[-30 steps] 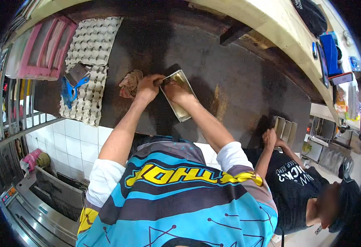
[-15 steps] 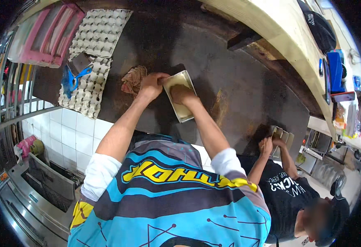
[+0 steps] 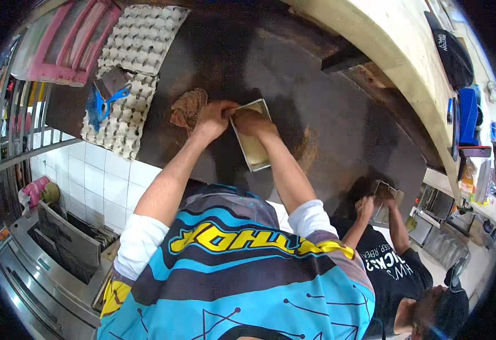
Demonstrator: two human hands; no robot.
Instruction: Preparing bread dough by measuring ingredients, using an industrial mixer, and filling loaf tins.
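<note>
Near the front edge of the bench (image 3: 344, 130) lay a rectangular pan (image 3: 252, 152); the left hand (image 3: 213, 120) gripped its far-left corner, the right hand (image 3: 257, 124) reached inside, its fingers' state impossible to tell.

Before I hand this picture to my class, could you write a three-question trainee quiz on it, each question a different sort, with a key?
1. Multiple choice: which hand reaches inside the rectangular tin?
A) left
B) right

2. True or false: the crumpled cloth lies to the left of the tin.

3. Fill in: the blue-handled tool lies on the grey ____.

Key:
1. B: the right hand is inside, while the left hand holds the rim.
2. True.
3. Egg tray.
</note>
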